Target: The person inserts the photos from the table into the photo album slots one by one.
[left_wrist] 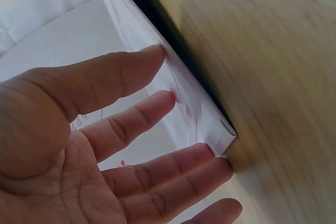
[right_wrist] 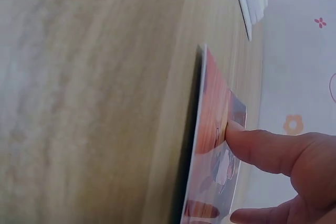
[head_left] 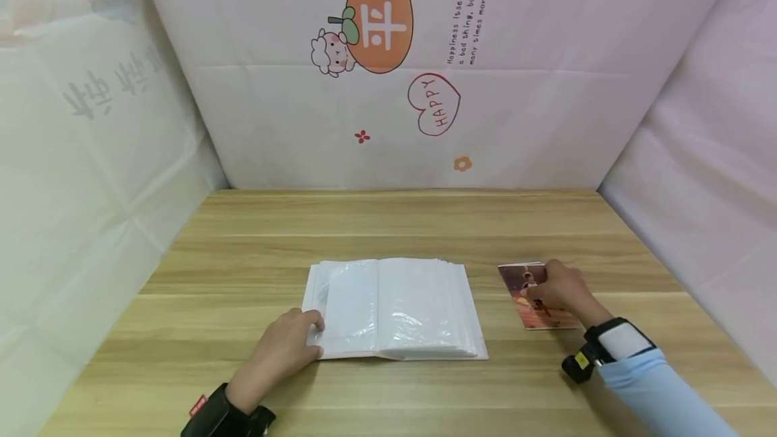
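A photo album [head_left: 419, 309] lies spread on the table, showing glossy clear sleeves over white pages. My left hand [head_left: 288, 342] rests at its left edge, with loosely bent fingers and thumb touching the page margin. In the left wrist view, the fingertips [left_wrist: 167, 98] meet the page close to the cover's rim. Right of the album, a photo [head_left: 534, 309] with a reddish lower half and a small figure lies on a thin stack. My right hand [head_left: 564, 288] pinches it near the far right edge, thumb on its printed face and fingers at the edge.
The wooden table [head_left: 394, 221] meets a white printed cloth backdrop [head_left: 273, 127] behind. Similar cloth walls [head_left: 121, 174] stand at the left and right sides. A strip of tabletop separates the album from the photo.
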Demonstrator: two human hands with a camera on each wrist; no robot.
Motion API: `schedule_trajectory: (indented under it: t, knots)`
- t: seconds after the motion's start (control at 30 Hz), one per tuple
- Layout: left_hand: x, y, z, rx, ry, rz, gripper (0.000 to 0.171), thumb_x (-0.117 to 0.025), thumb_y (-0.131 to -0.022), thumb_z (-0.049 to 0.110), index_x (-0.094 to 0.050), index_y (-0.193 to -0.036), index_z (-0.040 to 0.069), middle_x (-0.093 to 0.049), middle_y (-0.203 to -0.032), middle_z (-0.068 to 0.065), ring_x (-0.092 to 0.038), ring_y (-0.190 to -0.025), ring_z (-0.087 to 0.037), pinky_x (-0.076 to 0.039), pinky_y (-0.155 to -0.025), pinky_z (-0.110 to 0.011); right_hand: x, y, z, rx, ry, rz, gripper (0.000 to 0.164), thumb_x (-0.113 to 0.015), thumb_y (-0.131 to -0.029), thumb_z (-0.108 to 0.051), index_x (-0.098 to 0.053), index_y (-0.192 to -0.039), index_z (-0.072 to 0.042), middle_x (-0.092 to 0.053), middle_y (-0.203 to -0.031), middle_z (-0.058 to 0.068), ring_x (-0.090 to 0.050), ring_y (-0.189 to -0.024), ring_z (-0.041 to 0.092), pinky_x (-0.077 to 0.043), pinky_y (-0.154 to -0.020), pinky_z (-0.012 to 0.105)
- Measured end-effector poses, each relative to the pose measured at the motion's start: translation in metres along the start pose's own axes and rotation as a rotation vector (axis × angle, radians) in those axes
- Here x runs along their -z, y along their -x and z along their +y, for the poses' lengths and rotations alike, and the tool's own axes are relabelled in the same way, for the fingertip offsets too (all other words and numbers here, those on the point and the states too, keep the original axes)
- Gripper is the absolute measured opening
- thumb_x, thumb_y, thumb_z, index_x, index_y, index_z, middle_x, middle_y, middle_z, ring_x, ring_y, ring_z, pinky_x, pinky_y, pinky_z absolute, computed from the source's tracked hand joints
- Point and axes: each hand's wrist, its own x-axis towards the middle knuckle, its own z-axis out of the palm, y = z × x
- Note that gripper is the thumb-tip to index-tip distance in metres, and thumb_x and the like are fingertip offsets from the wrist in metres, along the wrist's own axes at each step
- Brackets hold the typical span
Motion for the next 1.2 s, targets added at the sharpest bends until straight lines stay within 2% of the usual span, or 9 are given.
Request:
schedule_trajectory:
  t: [0.27, 0.47, 0.63, 0.7, 0.83, 0.9, 1.0, 1.1, 1.2]
  knots:
    - [-0.001, 0.0, 0.0, -0.007, 0.008, 0.008, 0.024, -0.078, -0.067, 0.01, -0.062, -0.085, 0.009, -0.051, -0.078, -0.004, -0.043, -0.069, -0.017, -0.039, -0.06, -0.034, 0.002, -0.004, 0.004, -0.089, -0.166, -0.082, 0.035, -0.075, -0.074, -0.02, -0.054, -0.086, 0.005, -0.05, -0.092, 0.018, -0.047, -0.081, 0.031, -0.04, -0.061, 0.035]
    - [-0.001, 0.0, -0.001, -0.005, 0.018, 0.011, 0.025, -0.078, -0.066, 0.009, -0.062, -0.085, 0.009, -0.049, -0.077, -0.004, -0.042, -0.068, -0.017, -0.038, -0.058, -0.033, 0.005, -0.006, 0.004, -0.153, -0.256, -0.112, 0.048, -0.074, -0.072, -0.013, -0.041, -0.095, 0.014, -0.038, -0.097, 0.024, -0.04, -0.086, 0.035, -0.039, -0.067, 0.037]
    - [-0.001, -0.001, -0.001, -0.008, 0.023, 0.016, 0.025, -0.078, -0.066, 0.009, -0.062, -0.085, 0.009, -0.048, -0.077, -0.003, -0.042, -0.067, -0.017, -0.037, -0.058, -0.033, 0.005, -0.006, 0.006, -0.161, -0.318, -0.13, 0.034, -0.074, -0.074, -0.008, -0.048, -0.085, 0.011, -0.038, -0.085, 0.017, -0.042, -0.068, 0.025, -0.037, -0.057, 0.034]
    - [-0.001, -0.001, -0.001, -0.01, 0.021, 0.018, 0.025, -0.078, -0.066, 0.01, -0.062, -0.085, 0.009, -0.048, -0.076, -0.003, -0.042, -0.068, -0.017, -0.037, -0.058, -0.033, 0.006, -0.006, 0.007, -0.153, -0.314, -0.128, 0.033, -0.074, -0.074, -0.009, -0.05, -0.086, 0.011, -0.04, -0.082, 0.016, -0.042, -0.062, 0.021, -0.038, -0.055, 0.033]
    - [-0.001, -0.001, -0.001, -0.024, 0.021, 0.022, 0.026, -0.079, -0.065, 0.01, -0.061, -0.083, 0.01, -0.048, -0.076, -0.003, -0.042, -0.068, -0.017, -0.037, -0.058, -0.033, 0.006, -0.006, 0.007, -0.126, -0.231, -0.091, 0.057, -0.078, -0.073, -0.015, -0.043, -0.104, 0.017, -0.043, -0.096, 0.026, -0.044, -0.076, 0.03, -0.039, -0.062, 0.037]
    - [-0.001, -0.001, -0.002, -0.032, 0.023, 0.026, 0.026, -0.08, -0.065, 0.01, -0.06, -0.083, 0.01, -0.048, -0.076, -0.002, -0.042, -0.068, -0.017, -0.038, -0.058, -0.033, 0.006, -0.006, 0.007, -0.109, -0.217, -0.066, 0.057, -0.078, -0.072, -0.013, -0.043, -0.105, 0.018, -0.043, -0.102, 0.029, -0.044, -0.081, 0.034, -0.04, -0.064, 0.038]
    - [-0.001, 0.0, -0.002, -0.032, 0.025, 0.026, 0.027, -0.08, -0.065, 0.01, -0.06, -0.083, 0.01, -0.048, -0.076, -0.002, -0.042, -0.068, -0.017, -0.038, -0.059, -0.033, 0.003, -0.007, 0.01, -0.081, -0.257, -0.034, 0.044, -0.074, -0.073, -0.006, -0.045, -0.099, 0.016, -0.042, -0.096, 0.026, -0.044, -0.08, 0.032, -0.041, -0.062, 0.037]
    - [-0.001, 0.0, -0.002, -0.026, 0.026, 0.022, 0.027, -0.08, -0.065, 0.01, -0.06, -0.083, 0.01, -0.048, -0.076, -0.002, -0.042, -0.068, -0.017, -0.038, -0.058, -0.033, 0.001, -0.01, 0.013, -0.05, -0.299, 0.022, 0.016, -0.065, -0.072, 0.004, -0.052, -0.079, 0.01, -0.046, -0.077, 0.015, -0.046, -0.064, 0.025, -0.04, -0.053, 0.032]
    - [-0.001, 0.001, -0.001, -0.021, 0.026, 0.017, 0.027, -0.08, -0.065, 0.01, -0.06, -0.083, 0.01, -0.048, -0.076, -0.003, -0.042, -0.067, -0.017, -0.038, -0.058, -0.033, 0.0, -0.011, 0.016, -0.02, -0.334, 0.05, 0.009, -0.057, -0.075, 0.008, -0.053, -0.068, 0.004, -0.045, -0.062, 0.007, -0.045, -0.052, 0.019, -0.037, -0.046, 0.03]
